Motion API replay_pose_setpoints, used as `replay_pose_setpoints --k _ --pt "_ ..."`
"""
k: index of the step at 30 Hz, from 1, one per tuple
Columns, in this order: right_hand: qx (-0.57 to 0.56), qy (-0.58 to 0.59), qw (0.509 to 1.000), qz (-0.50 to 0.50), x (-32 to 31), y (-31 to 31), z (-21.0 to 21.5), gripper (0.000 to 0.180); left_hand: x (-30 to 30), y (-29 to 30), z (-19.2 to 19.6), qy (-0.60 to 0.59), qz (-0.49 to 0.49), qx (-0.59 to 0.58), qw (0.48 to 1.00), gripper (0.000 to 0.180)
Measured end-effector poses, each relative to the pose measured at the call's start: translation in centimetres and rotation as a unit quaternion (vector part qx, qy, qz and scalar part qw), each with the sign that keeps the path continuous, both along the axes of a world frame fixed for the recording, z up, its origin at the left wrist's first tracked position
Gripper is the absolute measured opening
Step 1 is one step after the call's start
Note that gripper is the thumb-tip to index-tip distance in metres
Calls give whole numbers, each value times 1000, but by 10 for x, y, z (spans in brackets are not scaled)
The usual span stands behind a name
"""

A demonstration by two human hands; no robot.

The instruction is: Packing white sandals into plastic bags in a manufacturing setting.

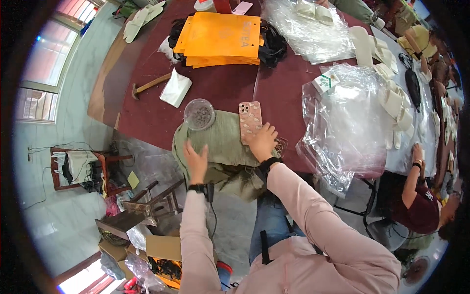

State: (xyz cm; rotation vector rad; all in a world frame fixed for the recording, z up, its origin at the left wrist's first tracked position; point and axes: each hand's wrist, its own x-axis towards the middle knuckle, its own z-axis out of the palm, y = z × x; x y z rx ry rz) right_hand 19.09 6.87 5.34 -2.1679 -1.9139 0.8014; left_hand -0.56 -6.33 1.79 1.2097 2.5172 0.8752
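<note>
A phone in a pink patterned case (pixel 249 117) lies camera side up at the table's near edge, partly on an olive-green cloth (pixel 220 142). Over the phone's lower right corner rests my right hand (pixel 263 142), thumb on the case and fingers spread past its right edge; I see no grip around it. My left hand (pixel 197 160) hovers at or just above the cloth's left part, fingers apart and slightly blurred, with nothing in it. A round clear tub (pixel 199 114) of grey lumps stands on the cloth beyond that hand.
Beyond the tub lie a white tissue pack (pixel 176 88) and a hammer (pixel 149 85). Orange bags (pixel 220 36) are stacked farther back. Clear plastic sleeves (pixel 350 112) and white slippers (pixel 394 105) spread to the right, where co-workers sit. A wooden stool (pixel 152 203) stands at lower left.
</note>
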Motion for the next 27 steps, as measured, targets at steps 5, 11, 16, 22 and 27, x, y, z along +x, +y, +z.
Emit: replay_pose_setpoints --k 5,11,16,22,27 --pt "19 83 996 -30 13 10 -27 71 -41 66 14 83 -48 -95 991 105" --pt "-32 51 998 -24 11 19 -26 59 -39 91 -2 -22 -34 -166 985 99" --pt "-73 173 982 -8 11 15 -20 40 -72 85 -1 -35 -50 -139 988 81" --pt "-78 276 956 -62 24 19 -28 26 -64 107 19 -346 -1 46 937 59" --pt "-91 285 951 -78 58 26 -30 26 -27 117 31 -419 -6 29 908 55"
